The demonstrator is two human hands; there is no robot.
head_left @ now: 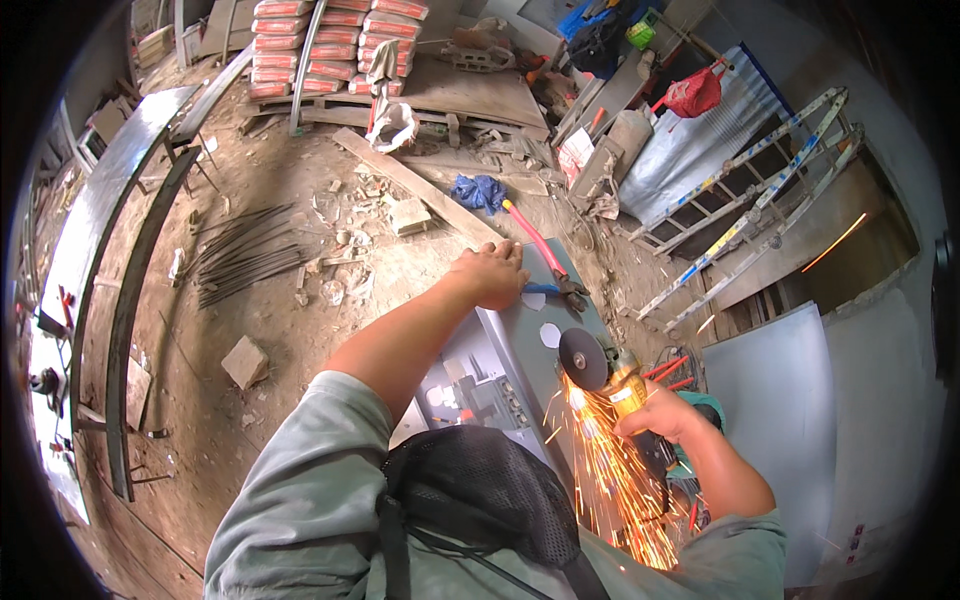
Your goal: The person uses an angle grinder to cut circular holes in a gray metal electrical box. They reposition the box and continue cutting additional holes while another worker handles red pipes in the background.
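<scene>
Sparks (610, 470) streaming down from the disc of an angle grinder (600, 368) cutting along the right edge of a grey sheet-metal panel (520, 340). Right hand (655, 412) clenched round the grinder's yellow body, wrist bent, forearm coming in from the lower right. Left hand (492, 273) laid palm down near the panel's far edge, fingers spread and pressing flat, grasping nothing; left arm stretched forward, nearly straight, sleeve pushed above the elbow. Bolt cutters (540, 258) with red and blue handles lying across the panel's far corner, just beside the left hand. Round cut-outs showing in the panel between hand and disc. Beyond, on the dirt floor: timber plank (415, 185), bundle of steel rods (240, 255), stacked cement bags (335, 40). Aluminium ladder (760, 200) leaning off to the right.
</scene>
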